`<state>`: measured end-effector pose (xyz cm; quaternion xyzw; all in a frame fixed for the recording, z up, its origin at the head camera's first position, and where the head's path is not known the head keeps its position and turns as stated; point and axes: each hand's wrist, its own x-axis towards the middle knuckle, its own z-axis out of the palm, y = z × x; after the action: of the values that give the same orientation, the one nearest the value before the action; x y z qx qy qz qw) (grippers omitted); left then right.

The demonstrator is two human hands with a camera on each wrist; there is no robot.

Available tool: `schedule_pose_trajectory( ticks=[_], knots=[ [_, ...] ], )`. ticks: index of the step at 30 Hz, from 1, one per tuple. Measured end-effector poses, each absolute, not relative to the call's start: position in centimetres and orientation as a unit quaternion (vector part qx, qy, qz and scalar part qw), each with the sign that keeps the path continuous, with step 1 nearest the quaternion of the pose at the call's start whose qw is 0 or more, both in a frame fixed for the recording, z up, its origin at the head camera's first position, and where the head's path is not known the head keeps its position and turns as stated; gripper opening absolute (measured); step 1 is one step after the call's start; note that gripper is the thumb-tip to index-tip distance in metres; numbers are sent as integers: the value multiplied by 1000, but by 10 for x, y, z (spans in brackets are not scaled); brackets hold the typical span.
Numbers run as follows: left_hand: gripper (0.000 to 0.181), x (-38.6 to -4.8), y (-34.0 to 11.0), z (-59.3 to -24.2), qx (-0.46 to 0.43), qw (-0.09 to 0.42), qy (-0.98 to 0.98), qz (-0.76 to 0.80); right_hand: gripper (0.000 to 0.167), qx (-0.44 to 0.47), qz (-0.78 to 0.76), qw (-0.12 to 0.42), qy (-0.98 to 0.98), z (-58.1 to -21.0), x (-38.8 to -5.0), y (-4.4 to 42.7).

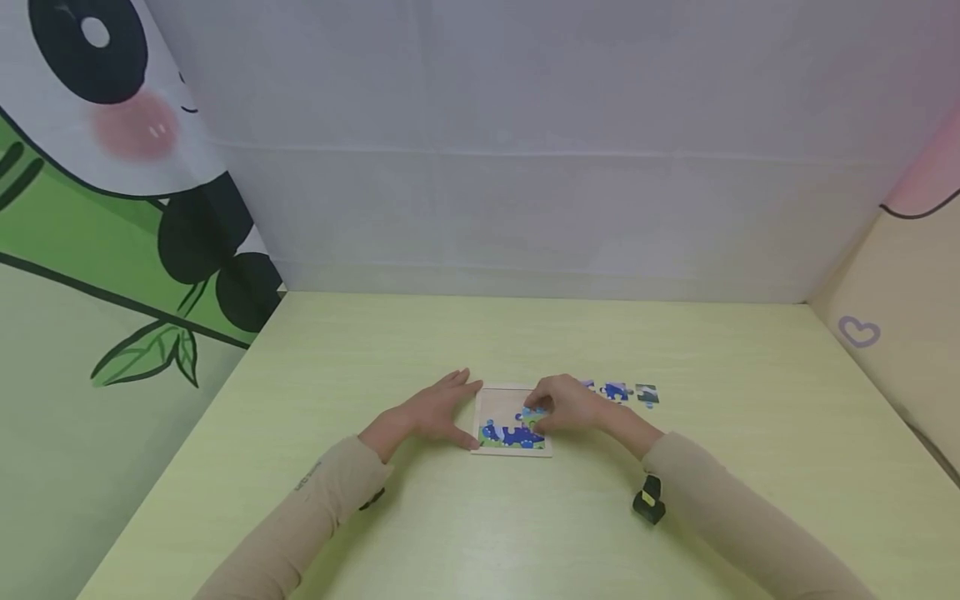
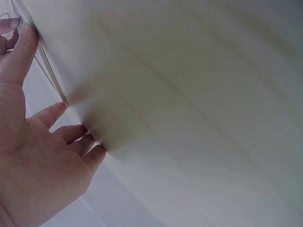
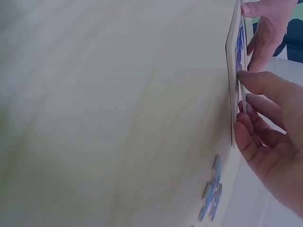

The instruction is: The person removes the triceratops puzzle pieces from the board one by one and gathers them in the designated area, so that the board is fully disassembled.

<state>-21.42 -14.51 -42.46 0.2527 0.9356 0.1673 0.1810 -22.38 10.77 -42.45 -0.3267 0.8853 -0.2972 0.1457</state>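
Note:
A square puzzle tray [image 1: 513, 452] with a pale rim lies on the table, its lower part filled with joined blue and green jigsaw pieces [image 1: 504, 436]. Along its left side rests my left hand [image 1: 438, 410], thumb and fingers spread and touching the rim; the left wrist view shows that hand [image 2: 45, 151] with fingers extended along the edge. My right hand [image 1: 567, 403] pinches a jigsaw piece [image 1: 534, 413] over the right part of the tray. Seen from the right wrist, the thumb and fingers of that hand [image 3: 277, 127] close on the thin piece [image 3: 243, 92], partly hiding it.
Several loose jigsaw pieces [image 1: 617, 391] lie on the table right of the tray, behind my right hand. The pale yellow table [image 1: 480, 525] meets a white wall covering [image 1: 555, 217] at the back. A cartoon-painted wall [image 1: 112, 242] stands on the left.

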Motion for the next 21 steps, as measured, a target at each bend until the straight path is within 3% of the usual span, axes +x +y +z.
schedule_pose_trajectory(
  ticks=[21],
  knots=[
    [96, -216, -145, -426, 253, 178, 936, 168, 34, -331, -310, 116, 883, -423, -223, 116]
  ],
)
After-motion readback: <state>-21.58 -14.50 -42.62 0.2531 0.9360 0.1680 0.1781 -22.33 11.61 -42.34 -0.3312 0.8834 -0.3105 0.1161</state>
